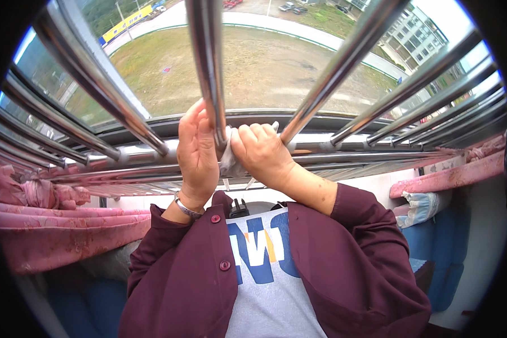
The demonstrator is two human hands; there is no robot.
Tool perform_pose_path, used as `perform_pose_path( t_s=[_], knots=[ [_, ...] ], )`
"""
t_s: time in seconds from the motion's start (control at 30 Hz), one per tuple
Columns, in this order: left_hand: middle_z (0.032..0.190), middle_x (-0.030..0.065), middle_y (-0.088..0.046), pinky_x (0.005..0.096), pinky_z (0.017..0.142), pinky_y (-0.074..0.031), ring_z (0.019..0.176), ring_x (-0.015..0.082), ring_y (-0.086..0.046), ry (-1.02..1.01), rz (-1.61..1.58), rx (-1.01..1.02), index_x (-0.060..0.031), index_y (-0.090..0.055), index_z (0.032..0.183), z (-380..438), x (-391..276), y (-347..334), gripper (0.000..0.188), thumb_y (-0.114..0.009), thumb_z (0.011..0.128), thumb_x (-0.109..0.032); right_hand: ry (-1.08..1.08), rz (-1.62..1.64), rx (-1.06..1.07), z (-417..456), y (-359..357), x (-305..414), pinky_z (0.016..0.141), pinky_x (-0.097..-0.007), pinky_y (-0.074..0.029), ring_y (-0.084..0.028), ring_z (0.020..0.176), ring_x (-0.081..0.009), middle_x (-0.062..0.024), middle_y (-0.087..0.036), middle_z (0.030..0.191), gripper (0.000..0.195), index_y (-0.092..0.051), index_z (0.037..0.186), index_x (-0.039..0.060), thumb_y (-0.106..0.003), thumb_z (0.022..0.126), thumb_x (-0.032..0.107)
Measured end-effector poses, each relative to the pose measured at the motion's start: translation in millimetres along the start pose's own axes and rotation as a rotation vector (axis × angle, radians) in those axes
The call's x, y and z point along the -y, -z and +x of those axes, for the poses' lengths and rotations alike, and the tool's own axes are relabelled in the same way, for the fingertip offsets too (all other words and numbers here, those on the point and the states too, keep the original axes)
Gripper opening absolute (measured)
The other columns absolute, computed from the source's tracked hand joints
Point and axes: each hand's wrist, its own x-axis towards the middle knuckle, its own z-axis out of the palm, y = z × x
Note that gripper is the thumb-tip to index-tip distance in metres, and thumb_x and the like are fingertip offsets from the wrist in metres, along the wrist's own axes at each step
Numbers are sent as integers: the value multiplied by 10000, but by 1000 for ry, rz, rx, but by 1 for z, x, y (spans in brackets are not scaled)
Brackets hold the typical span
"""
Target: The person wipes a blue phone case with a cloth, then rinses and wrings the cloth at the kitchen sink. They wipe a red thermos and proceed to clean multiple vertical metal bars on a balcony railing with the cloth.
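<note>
A metal window grille stands before me, its shiny upright bars (211, 76) meeting a horizontal metal rail (150, 162). My left hand (198, 148) is upright beside one bar, its palm and fingers against the bar near the foot, with a bracelet on the wrist. My right hand (260, 150) is closed on a crumpled pale cloth (231, 162) at the rail, just right of the same bar. Part of the cloth hangs between the two hands, and a pale tip of it sticks out beyond the right fingers.
Tied pink curtains (42, 194) flank the grille, with another pink curtain (452, 173) on the right. Blue upholstered seating (441, 245) lies behind me on both sides. Beyond the bars are a window frame (160, 122), bare ground and a road far below.
</note>
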Motion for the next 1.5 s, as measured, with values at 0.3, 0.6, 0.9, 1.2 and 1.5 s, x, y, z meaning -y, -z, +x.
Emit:
perform_pose_path(
  t_s=[0.3,0.6,0.9,1.2,1.5],
  knots=[
    [1066,132,-577,248,808,-444,877,130,-556,-20,-90,74,12,-357,1306,3,-1,-8,440,-359,1014,-318,40,222,-307,-106,19,-49,782,-341,-453,-526,893,-203,-34,-538,923,225,-642,889,100,-647,665,112],
    [1187,205,-418,385,876,-442,1014,298,-495,-913,394,-19,13,-379,1256,-14,11,-18,481,-572,816,-6,-403,541,-128,-57,39,-54,879,-377,-449,-548,1023,-341,-161,-607,1055,304,-626,1004,23,-639,702,-11],
    [1086,110,-565,305,895,-421,996,184,-537,23,-20,431,0,-458,1250,-3,9,-76,397,-486,975,-284,-365,277,310,-47,44,-73,770,-443,-491,-634,878,-325,-173,-649,910,297,-585,1017,73,-578,773,242],
    [1038,59,-552,242,871,-417,970,108,-524,102,21,532,-7,-480,1162,5,8,-81,318,-450,996,-277,-212,235,109,-68,37,-76,790,-398,-475,-626,872,-299,-140,-634,889,256,-582,938,26,-562,771,219],
    [1013,72,-557,274,814,-422,904,138,-521,49,16,483,-24,-523,1085,5,10,-81,319,-454,988,-320,-306,173,10,-69,30,-64,789,-425,-431,-584,785,-306,-132,-593,810,260,-584,944,26,-535,738,177]
  ],
)
